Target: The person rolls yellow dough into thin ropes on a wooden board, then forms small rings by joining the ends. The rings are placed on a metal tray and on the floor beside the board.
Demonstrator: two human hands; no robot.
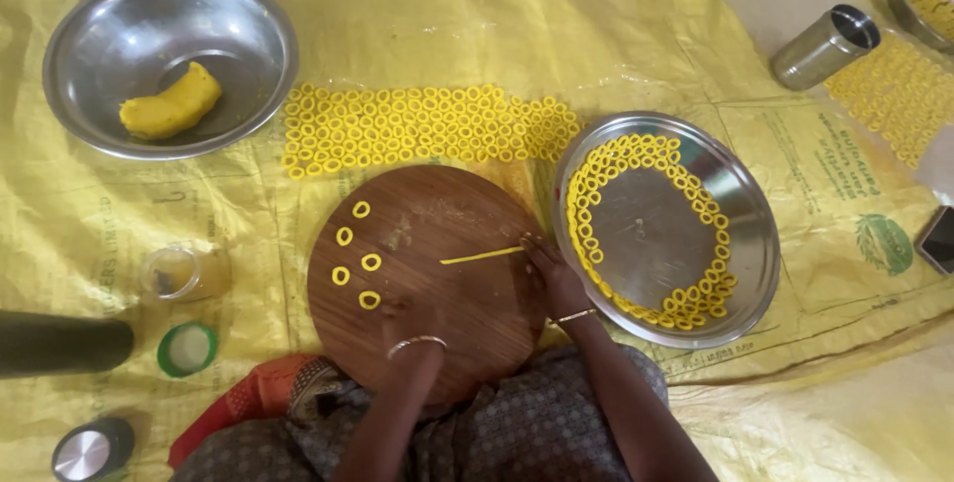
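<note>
Right hand (550, 273) is pinching one end of a thin yellow dough strand (481, 256) lying on the round wooden board (467, 313). Left hand (402, 321) is resting on the board, fingers curled; grip cannot be told. Five dough rings (355, 254) are lying on the board. Steel plate (740, 194) is holding rings along its rim. Steel bowl (109, 35) is holding a dough lump (171, 104).
</note>
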